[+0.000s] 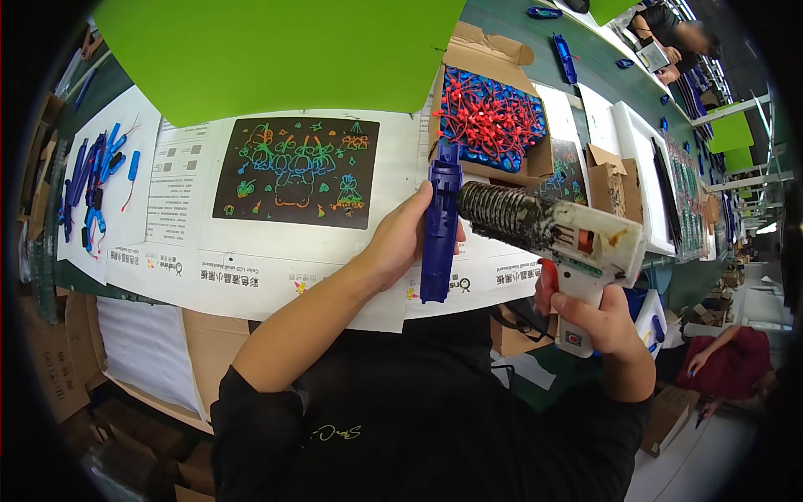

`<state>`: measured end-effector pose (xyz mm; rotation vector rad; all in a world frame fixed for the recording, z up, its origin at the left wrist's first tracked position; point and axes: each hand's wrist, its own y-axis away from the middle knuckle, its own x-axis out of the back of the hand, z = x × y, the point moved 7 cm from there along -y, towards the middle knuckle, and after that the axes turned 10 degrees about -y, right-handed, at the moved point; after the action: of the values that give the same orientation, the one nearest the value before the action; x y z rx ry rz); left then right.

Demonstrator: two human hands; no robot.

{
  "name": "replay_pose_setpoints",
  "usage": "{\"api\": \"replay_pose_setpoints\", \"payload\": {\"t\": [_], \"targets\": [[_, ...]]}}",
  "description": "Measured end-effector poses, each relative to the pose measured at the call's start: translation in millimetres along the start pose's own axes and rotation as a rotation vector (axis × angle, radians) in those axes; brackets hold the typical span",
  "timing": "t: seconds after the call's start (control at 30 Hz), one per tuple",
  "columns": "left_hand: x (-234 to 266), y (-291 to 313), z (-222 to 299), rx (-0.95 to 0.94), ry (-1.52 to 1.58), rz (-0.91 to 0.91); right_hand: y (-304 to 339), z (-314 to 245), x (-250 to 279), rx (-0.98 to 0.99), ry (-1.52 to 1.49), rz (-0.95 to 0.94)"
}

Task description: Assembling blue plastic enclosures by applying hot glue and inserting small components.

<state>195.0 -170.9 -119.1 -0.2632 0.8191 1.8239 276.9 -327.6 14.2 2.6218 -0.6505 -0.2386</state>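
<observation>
My left hand (pixel 401 243) is wrapped round a long dark-blue plastic housing (pixel 441 234), held upright above the table's front edge. Its hollow side with ribs faces me in part. In my right hand (pixel 598 316) is a white pistol-shaped glue gun (pixel 585 238) with a red trigger and a dark, stained, coil-wrapped barrel. The barrel's tip points left and lies close beside the housing's upper half; whether they touch I cannot tell. Just behind stands a cardboard box (pixel 535 163) full of blue battery cells with red wires (pixel 489 113).
A dark board with neon drawings (pixel 294 173) lies on the white printed sheets (pixel 184 243). Blue housings and wired cells (pixel 100 180) are piled at the left. A green panel (pixel 276 50) rises at the back. Other people (pixel 682 42) are at the right.
</observation>
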Motion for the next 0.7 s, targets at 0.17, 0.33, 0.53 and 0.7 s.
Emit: {"api": "replay_pose_setpoints", "payload": {"t": [0.17, 0.33, 0.53, 0.7], "targets": [[1.4, -3.9, 2.8, -0.062, 0.038, 0.018, 16.9, 3.7, -1.4, -0.036, 0.225, -0.032], [2.0, -3.4, 1.4, -0.072, -0.063, -0.018, 19.2, 6.4, 2.3, -0.119, 0.117, 0.026], [3.7, -4.4, -5.4, -0.029, -0.091, 0.000, 9.8, 1.0, 7.5, -0.111, 0.104, 0.012], [7.2, -7.5, -4.6, -0.091, -0.108, 0.038, 17.7, -6.1, -1.1, -0.082, 0.190, 0.007]]}}
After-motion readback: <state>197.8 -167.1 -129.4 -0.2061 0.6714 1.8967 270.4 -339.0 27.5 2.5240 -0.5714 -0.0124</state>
